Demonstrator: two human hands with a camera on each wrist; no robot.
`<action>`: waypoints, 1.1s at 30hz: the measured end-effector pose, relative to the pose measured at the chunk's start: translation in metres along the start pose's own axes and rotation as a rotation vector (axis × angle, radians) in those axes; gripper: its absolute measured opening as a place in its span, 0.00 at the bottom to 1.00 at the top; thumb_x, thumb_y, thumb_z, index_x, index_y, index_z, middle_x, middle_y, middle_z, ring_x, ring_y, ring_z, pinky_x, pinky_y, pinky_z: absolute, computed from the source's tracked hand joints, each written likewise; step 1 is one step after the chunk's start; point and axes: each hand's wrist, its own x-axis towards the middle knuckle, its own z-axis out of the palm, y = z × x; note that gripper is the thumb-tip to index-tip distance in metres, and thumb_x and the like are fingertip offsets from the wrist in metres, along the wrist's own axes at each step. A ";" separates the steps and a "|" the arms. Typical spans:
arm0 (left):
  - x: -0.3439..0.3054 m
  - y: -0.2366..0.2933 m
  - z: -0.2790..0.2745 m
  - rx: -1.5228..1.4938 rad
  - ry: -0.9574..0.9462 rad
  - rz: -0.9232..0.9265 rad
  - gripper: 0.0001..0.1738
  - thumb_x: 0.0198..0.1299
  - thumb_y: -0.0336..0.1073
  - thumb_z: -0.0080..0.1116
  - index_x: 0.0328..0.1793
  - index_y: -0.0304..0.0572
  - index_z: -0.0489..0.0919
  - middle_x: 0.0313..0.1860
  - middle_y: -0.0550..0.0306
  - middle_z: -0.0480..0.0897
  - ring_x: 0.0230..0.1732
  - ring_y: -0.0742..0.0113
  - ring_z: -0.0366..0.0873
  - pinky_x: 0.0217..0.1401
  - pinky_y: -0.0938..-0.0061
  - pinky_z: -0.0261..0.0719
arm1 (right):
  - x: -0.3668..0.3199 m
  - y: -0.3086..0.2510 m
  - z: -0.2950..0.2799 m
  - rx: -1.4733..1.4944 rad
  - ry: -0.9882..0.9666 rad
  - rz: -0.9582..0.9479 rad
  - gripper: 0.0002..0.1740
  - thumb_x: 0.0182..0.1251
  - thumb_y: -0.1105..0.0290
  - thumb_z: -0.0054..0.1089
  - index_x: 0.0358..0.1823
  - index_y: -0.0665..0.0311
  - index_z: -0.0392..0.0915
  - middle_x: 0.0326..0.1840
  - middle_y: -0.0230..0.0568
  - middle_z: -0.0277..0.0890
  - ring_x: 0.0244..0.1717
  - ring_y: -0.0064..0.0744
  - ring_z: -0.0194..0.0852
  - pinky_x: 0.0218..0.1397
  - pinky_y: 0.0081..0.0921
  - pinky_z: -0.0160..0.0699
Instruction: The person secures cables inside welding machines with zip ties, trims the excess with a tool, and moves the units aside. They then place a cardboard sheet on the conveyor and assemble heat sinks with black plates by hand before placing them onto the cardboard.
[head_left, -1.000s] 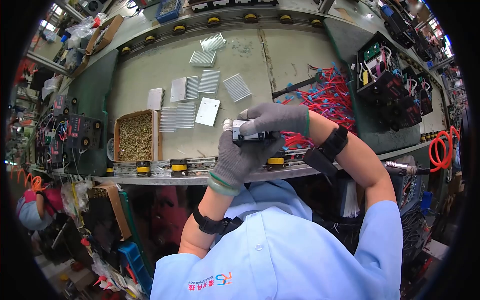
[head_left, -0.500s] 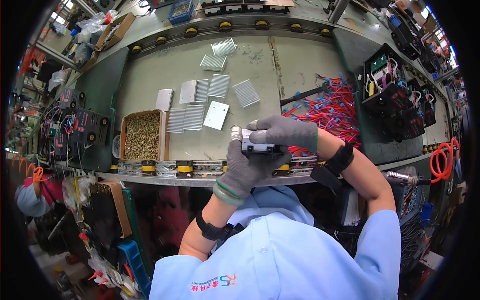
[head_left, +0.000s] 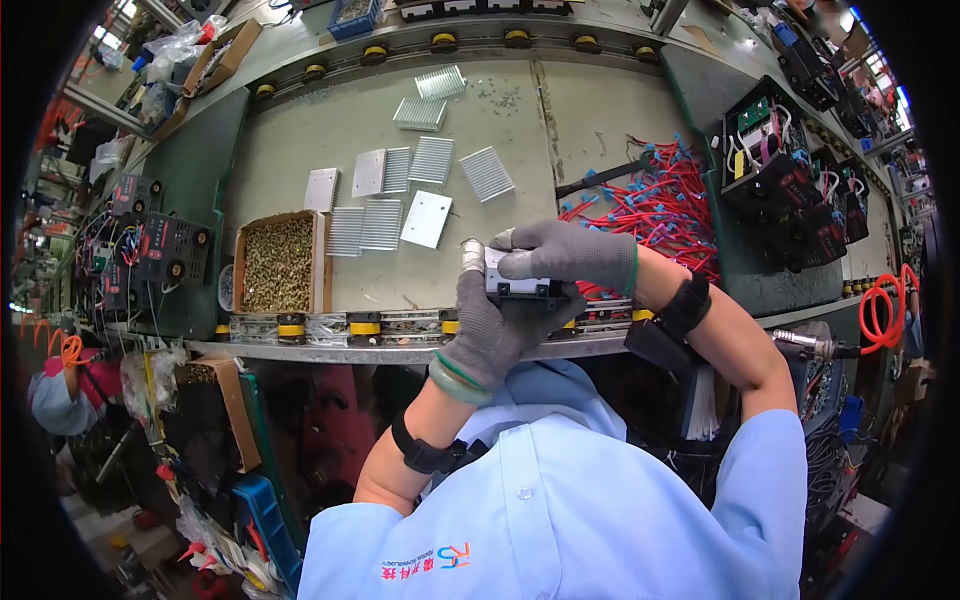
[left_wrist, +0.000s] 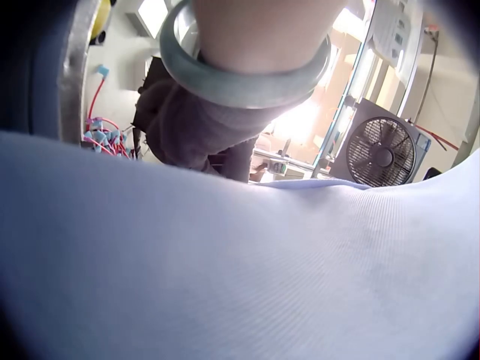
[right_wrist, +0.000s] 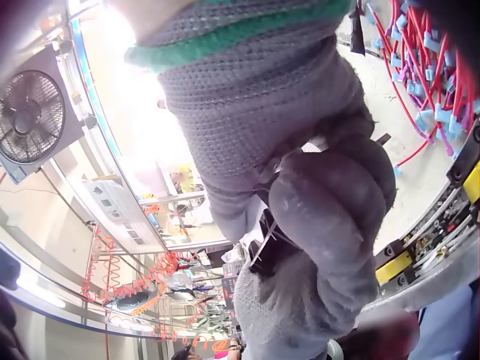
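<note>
Both gloved hands are together near the bench's front edge in the head view. The left hand [head_left: 487, 325], in a grey glove with a bangle at the wrist, grips a small metal block with black parts [head_left: 515, 284] from below and the side. From above, the right hand [head_left: 580, 255] holds the same block, its thumb lying on the pale top face. In the right wrist view the right hand's fingers [right_wrist: 322, 199] curl down over the block, whose dark edge shows only in part. The left wrist view has the left hand [left_wrist: 199, 127] mostly backlit.
Several finned heat sinks [head_left: 431, 160] lie on the bench beyond the hands. A cardboard box of small brass-coloured parts [head_left: 278, 265] stands at the left. Red wires with blue ends [head_left: 655, 215] are heaped at the right, beside black-cased units [head_left: 790, 190].
The camera view has shifted slightly. Both hands keep hold of the block, with little visible change in their grip.
</note>
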 end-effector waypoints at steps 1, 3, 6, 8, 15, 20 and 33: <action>0.000 0.000 0.001 -0.016 0.025 -0.009 0.41 0.66 0.70 0.38 0.66 0.40 0.62 0.57 0.40 0.69 0.55 0.47 0.76 0.65 0.46 0.76 | -0.001 0.000 0.000 0.000 0.002 0.001 0.50 0.58 0.39 0.59 0.69 0.76 0.65 0.49 0.51 0.80 0.45 0.33 0.79 0.45 0.24 0.78; 0.002 -0.001 0.000 -0.033 0.048 -0.018 0.41 0.66 0.70 0.38 0.66 0.41 0.62 0.57 0.40 0.69 0.56 0.47 0.75 0.65 0.45 0.76 | -0.004 -0.002 0.002 0.048 -0.030 0.022 0.50 0.58 0.40 0.59 0.70 0.76 0.64 0.52 0.52 0.80 0.48 0.35 0.79 0.49 0.25 0.78; 0.003 0.002 -0.004 -0.089 0.016 -0.051 0.39 0.67 0.68 0.38 0.66 0.41 0.62 0.57 0.39 0.69 0.57 0.46 0.74 0.66 0.43 0.74 | -0.003 -0.001 0.002 0.020 0.008 0.030 0.50 0.58 0.40 0.59 0.70 0.76 0.64 0.55 0.54 0.79 0.52 0.38 0.79 0.54 0.25 0.77; 0.003 0.002 -0.006 -0.126 -0.012 -0.052 0.37 0.68 0.66 0.38 0.66 0.41 0.62 0.58 0.38 0.68 0.59 0.45 0.73 0.67 0.42 0.72 | -0.005 -0.003 0.001 0.007 0.009 0.047 0.50 0.59 0.41 0.59 0.70 0.76 0.64 0.56 0.55 0.78 0.53 0.38 0.79 0.55 0.26 0.77; 0.008 0.003 -0.012 -0.184 -0.002 -0.108 0.35 0.69 0.64 0.39 0.67 0.43 0.63 0.60 0.37 0.68 0.61 0.44 0.72 0.69 0.40 0.69 | -0.009 -0.008 0.003 -0.012 0.019 0.091 0.49 0.59 0.40 0.59 0.69 0.77 0.65 0.57 0.57 0.78 0.54 0.40 0.79 0.56 0.27 0.77; 0.015 0.019 -0.012 0.016 -0.016 -0.116 0.39 0.68 0.68 0.38 0.72 0.47 0.61 0.66 0.42 0.67 0.66 0.44 0.70 0.71 0.40 0.66 | -0.008 -0.011 -0.006 -0.226 0.160 -0.106 0.44 0.60 0.44 0.63 0.68 0.71 0.67 0.57 0.58 0.76 0.58 0.45 0.77 0.62 0.31 0.72; 0.059 0.070 0.028 0.653 -0.241 0.300 0.53 0.57 0.76 0.49 0.74 0.39 0.63 0.66 0.42 0.74 0.64 0.50 0.75 0.67 0.57 0.73 | -0.019 0.013 -0.014 0.841 0.366 -0.189 0.18 0.73 0.58 0.54 0.52 0.67 0.76 0.37 0.35 0.78 0.31 0.17 0.74 0.31 0.18 0.71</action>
